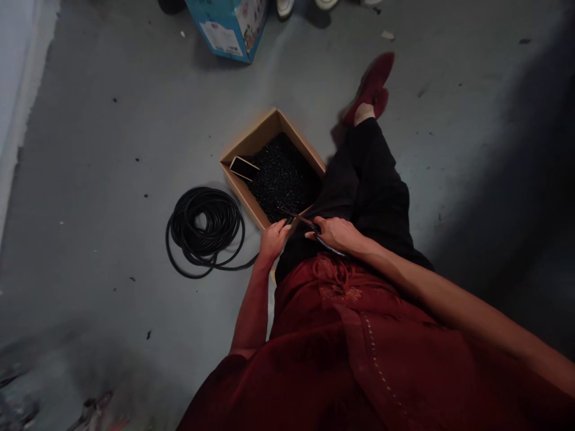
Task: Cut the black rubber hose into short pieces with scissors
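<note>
My right hand [338, 233] is closed round the handles of a pair of scissors [300, 218], whose blades point left over the near edge of a cardboard box [246, 190]. Just left of the blades, my left hand [272, 239] pinches the end of a black hose or cable [245, 266]. That length runs back under the left wrist to a loose coil [182, 230] on the floor. Inside the box lies a heap of small black pieces [285, 173]. The fingers partly hide the hose end, so whether the blades touch it is unclear.
A phone-like black rectangle with a pale rim [245, 169] rests in the box's left corner. Beyond stands a blue printed carton [220, 36], near pale shoes [284, 7]. My outstretched leg [381, 173] flanks the box on the right. Dark scraps dot the grey floor [112, 203].
</note>
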The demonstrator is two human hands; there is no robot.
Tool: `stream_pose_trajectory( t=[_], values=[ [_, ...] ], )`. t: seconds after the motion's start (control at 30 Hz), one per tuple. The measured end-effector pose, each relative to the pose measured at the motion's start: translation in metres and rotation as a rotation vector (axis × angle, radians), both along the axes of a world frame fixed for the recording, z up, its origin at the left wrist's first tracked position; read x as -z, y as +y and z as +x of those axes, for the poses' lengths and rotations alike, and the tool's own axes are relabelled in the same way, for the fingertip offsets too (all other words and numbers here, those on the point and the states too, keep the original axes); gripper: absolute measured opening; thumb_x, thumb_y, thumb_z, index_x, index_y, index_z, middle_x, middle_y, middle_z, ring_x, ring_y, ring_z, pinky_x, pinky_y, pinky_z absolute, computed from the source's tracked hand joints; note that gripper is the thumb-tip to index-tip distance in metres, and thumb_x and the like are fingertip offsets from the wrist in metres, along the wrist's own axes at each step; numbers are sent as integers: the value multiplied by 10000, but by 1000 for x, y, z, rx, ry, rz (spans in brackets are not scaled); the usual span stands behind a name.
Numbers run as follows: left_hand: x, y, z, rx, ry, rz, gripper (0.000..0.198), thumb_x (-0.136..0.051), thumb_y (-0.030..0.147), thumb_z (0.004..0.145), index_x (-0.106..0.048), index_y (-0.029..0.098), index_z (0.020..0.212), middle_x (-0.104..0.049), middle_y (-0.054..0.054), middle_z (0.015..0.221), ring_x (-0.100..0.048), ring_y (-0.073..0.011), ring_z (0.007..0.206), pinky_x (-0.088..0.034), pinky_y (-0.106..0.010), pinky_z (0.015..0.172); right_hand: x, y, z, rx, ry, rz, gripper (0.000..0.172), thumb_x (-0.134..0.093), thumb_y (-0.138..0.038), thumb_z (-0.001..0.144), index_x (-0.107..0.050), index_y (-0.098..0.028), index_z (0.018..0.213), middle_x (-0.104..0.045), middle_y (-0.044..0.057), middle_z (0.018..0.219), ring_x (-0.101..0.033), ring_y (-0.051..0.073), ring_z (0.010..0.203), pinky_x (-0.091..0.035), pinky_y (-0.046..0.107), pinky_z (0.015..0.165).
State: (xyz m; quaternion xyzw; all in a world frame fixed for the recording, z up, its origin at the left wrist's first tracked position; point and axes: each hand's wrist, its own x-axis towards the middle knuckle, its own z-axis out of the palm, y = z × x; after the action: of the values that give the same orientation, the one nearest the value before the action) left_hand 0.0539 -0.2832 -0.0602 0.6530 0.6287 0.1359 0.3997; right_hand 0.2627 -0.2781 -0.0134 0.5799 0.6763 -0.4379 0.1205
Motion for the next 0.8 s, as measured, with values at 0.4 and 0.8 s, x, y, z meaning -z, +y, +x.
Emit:
stream_pose_trajectory(
  t=[0.4,0.8],
  values=[
    [5,2,-5,192,241,-62,342,-415,286,924,-648,142,1130,-687,-111,1044,-623,-218,957,-453,-304,847,5,2,-6,-139,-101,8,499,-379,-535,896,-539,-152,1172,-672,189,1032,-642,349,952,-473,415,752],
    [0,2,-10,-65,-79,-155,353,-442,318,894,-618,142,1144,-652,-42,857,-560,-142,760,-426,-248,723,11,3,5,3,-49,22,532,-368,-630,866,-572,-199,1105,-688,152,954,-653,323,873,-437,334,638]
  ],
)
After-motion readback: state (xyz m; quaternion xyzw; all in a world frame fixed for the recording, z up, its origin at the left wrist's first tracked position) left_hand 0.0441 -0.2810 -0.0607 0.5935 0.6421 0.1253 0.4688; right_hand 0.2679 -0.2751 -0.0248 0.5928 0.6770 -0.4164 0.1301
